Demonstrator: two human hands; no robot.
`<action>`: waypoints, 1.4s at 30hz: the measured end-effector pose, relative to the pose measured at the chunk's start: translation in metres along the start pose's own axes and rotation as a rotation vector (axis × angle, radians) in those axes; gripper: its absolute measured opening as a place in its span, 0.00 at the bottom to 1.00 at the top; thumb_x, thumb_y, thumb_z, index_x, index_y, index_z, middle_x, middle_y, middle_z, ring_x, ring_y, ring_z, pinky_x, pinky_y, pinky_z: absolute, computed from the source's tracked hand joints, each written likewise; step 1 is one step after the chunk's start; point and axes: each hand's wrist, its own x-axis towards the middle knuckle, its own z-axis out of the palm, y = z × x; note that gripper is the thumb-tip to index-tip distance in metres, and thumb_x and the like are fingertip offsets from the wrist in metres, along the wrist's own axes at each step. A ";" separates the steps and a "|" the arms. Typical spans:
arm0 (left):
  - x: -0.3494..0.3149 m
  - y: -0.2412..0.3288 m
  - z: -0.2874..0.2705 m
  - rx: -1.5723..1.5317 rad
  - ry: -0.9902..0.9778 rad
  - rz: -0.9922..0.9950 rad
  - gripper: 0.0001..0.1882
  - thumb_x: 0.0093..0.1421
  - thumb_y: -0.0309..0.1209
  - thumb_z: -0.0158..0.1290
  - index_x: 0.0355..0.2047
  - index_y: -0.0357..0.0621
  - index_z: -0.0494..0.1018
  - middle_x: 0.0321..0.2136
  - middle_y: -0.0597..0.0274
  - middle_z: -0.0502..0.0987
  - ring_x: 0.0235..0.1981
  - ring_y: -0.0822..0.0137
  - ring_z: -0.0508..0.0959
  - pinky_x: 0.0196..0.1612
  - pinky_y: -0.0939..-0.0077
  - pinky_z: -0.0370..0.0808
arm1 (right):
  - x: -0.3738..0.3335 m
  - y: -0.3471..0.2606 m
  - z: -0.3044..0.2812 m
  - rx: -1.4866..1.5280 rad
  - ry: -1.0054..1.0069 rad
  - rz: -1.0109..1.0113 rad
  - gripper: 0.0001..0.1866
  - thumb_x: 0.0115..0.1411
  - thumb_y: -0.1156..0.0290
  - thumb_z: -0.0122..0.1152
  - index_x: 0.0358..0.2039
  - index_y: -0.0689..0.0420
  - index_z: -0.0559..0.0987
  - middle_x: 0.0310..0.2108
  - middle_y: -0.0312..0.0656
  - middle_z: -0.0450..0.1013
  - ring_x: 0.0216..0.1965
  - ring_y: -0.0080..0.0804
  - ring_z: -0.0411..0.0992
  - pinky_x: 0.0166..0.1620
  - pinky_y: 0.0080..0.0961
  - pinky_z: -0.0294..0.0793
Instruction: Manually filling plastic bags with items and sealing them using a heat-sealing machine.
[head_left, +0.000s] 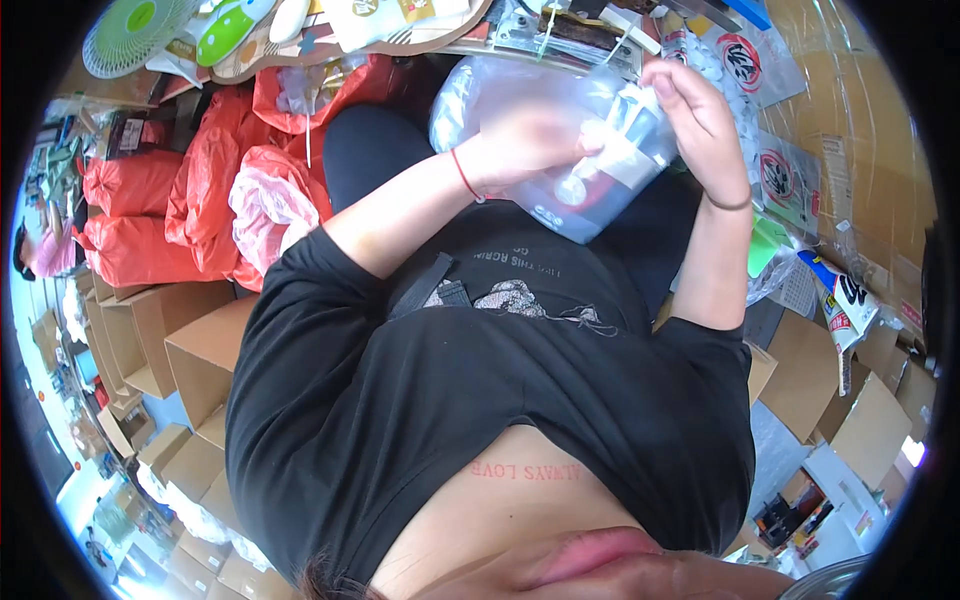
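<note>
A translucent plastic bag (575,205) with pale and dark contents hangs tilted in front of my lap; what is inside is too blurred to name. My right hand (705,130) has its thumb and fingers closed at the bag's upper right edge. Across the front of the bag reaches my left hand (530,145), smeared by motion, its fingertips against the bag or a white piece on it. Whether those fingers grip anything does not show. Behind my left hand lies another clear plastic bag (455,100).
A table edge with a patterned board (330,55) runs ahead, bearing a green fan (135,35) and small items. Red plastic bags (205,160) are piled at left, above open cardboard boxes (150,330). Printed clear packets (790,180) and more boxes (800,370) stand at right.
</note>
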 end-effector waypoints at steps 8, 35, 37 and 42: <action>0.021 0.008 -0.008 -0.029 0.117 -0.011 0.11 0.58 0.27 0.61 0.40 0.34 0.77 0.31 0.61 0.82 0.32 0.73 0.80 0.35 0.80 0.77 | -0.048 0.067 -0.055 -0.828 0.049 0.177 0.16 0.64 0.68 0.57 0.52 0.58 0.74 0.42 0.47 0.73 0.43 0.38 0.74 0.49 0.27 0.69; -0.012 0.023 -0.055 0.762 0.495 0.311 0.11 0.61 0.36 0.59 0.37 0.41 0.80 0.21 0.65 0.78 0.25 0.78 0.76 0.31 0.80 0.73 | -0.003 0.001 0.031 -0.112 0.261 -0.034 0.09 0.67 0.68 0.54 0.39 0.61 0.77 0.33 0.36 0.75 0.36 0.24 0.71 0.42 0.21 0.69; -0.010 0.023 -0.035 0.838 0.412 0.303 0.12 0.61 0.36 0.60 0.36 0.39 0.80 0.22 0.68 0.79 0.25 0.83 0.74 0.31 0.82 0.73 | 0.006 -0.007 0.033 0.078 0.350 0.053 0.10 0.68 0.67 0.54 0.39 0.61 0.77 0.33 0.33 0.75 0.35 0.21 0.70 0.41 0.19 0.68; 0.000 0.012 -0.009 0.365 0.297 0.150 0.13 0.62 0.34 0.59 0.39 0.36 0.79 0.29 0.68 0.80 0.28 0.80 0.76 0.34 0.85 0.73 | 0.014 -0.009 0.019 0.055 0.144 -0.017 0.14 0.70 0.63 0.51 0.43 0.61 0.78 0.35 0.33 0.76 0.38 0.18 0.70 0.43 0.17 0.68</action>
